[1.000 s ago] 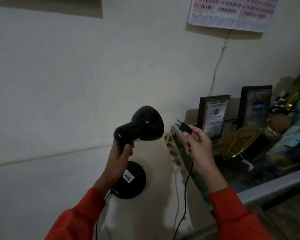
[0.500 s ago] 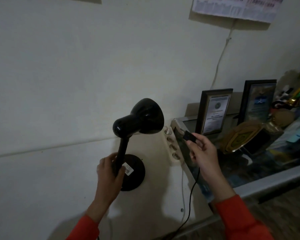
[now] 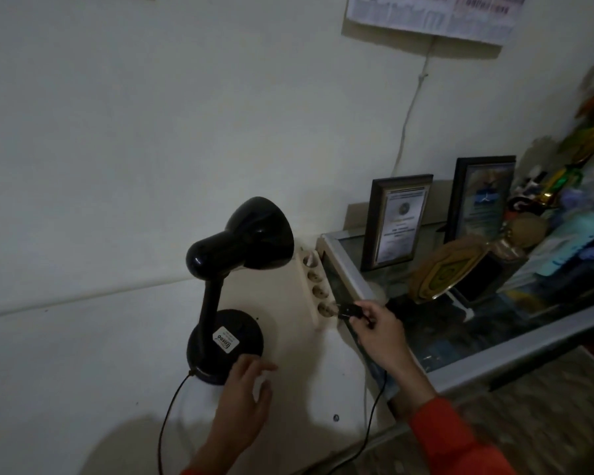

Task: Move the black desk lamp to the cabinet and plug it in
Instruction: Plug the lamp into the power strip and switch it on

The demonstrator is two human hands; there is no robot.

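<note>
The black desk lamp (image 3: 235, 279) stands upright on the white cabinet top (image 3: 288, 389), its shade turned toward the wall and a white label on its round base. My left hand (image 3: 244, 402) hovers just in front of the base, fingers spread, holding nothing. My right hand (image 3: 374, 330) pinches the lamp's black plug (image 3: 350, 310) at the nearest socket of the cream power strip (image 3: 314, 286). I cannot tell whether the prongs are inside. The black cord (image 3: 371, 430) hangs down from that hand.
A glass display case (image 3: 494, 358) adjoins the cabinet on the right, topped with two framed certificates (image 3: 396, 222), a gold plaque (image 3: 443, 275) and trophies. A calendar (image 3: 432, 15) hangs on the wall above, with a white cable (image 3: 410, 111) running down from it.
The lamp has been set down on the cabinet and my left hand has let go of its stem, dropping to the base. My right hand carried the plug down to the strip's nearest socket.
</note>
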